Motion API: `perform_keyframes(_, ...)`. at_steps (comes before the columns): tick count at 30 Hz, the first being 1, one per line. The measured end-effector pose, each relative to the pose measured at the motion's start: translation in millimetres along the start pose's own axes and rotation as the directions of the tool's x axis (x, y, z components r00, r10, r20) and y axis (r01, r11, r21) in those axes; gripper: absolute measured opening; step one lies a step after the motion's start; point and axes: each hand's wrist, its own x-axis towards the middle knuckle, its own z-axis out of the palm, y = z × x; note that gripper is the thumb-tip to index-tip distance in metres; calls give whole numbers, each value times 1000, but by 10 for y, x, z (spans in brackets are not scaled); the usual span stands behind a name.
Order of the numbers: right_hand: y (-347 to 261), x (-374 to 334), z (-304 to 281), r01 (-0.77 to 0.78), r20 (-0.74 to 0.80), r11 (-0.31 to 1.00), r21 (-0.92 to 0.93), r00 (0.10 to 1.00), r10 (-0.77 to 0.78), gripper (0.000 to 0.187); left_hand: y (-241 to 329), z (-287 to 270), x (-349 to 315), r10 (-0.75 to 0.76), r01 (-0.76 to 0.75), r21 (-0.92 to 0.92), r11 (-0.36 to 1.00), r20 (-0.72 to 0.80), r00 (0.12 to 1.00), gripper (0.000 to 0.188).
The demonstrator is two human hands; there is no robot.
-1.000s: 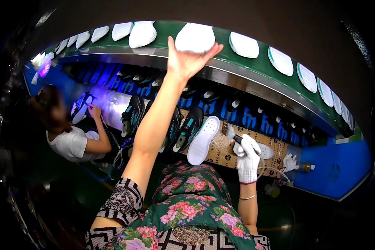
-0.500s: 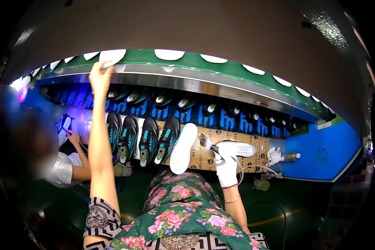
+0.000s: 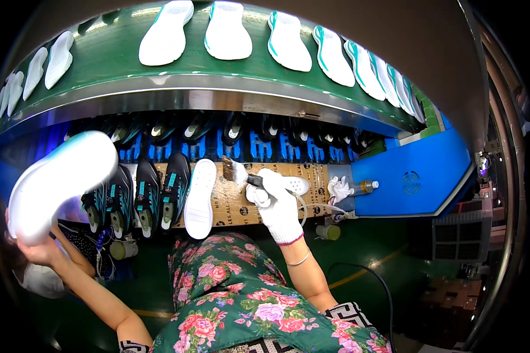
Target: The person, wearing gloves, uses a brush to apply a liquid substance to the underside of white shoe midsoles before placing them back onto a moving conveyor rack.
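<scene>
My bare left hand (image 3: 39,253) grips one end of a white shoe sole (image 3: 70,170), blurred by motion and lifted at the far left. In my right hand (image 3: 275,203), in a white knit glove with a dark red cuff, is a brush (image 3: 237,172) with a dark handle; its bristles point left above the cardboard (image 3: 229,206). Another white sole (image 3: 199,200) lies lengthwise on the bench, left of the brush. Behind the glove a white sole with small holes (image 3: 296,185) is partly hidden. Several black and teal shoe uppers (image 3: 175,187) stand in a row to the left.
Beyond the bench, a green conveyor belt (image 3: 109,56) carries several white soles. Under it, more dark shoes sit on blue racks (image 3: 227,144). A crumpled white glove (image 3: 339,189) and a bottle (image 3: 366,187) are at the right, beside a blue panel (image 3: 412,176). A co-worker's arm (image 3: 73,250) is at the left.
My left hand has come back from the belt, down and left, with a sole in it. The brush in my right hand is now off the perforated sole. The view has shifted, showing more belt.
</scene>
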Motion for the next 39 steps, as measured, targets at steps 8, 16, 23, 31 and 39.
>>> perform_keyframes(8, 117, -248, 899, -28, 210, 929, -369, 971, 113, 22, -420, 622, -1301, -855, 934, 176, 312, 480, 195, 38)
perform_keyframes(16, 359, -265, 1000, -116, 292, 907, -406, 923, 249, 30, -75, 722, -2766, -646, 972, 45, -231, 740, -187, 79)
perform_keyframes(23, 261, -308, 1064, -165, 158, 762, -626, 930, 331, 25, 474, 804, -2896, -511, 832, -28, -553, 801, -313, 116)
perform_keyframes(31, 141, -99, 1105, 765, 745, 216, -607, 642, -181, 28, 262, 1036, -2847, -322, 913, -193, -358, 944, 73, 88)
perform_keyframes(39, 322, 50, 1156, 885, 874, -108, -452, 416, -252, 34, 469, 1067, -2901, -453, 978, -26, -205, 889, -72, 99)
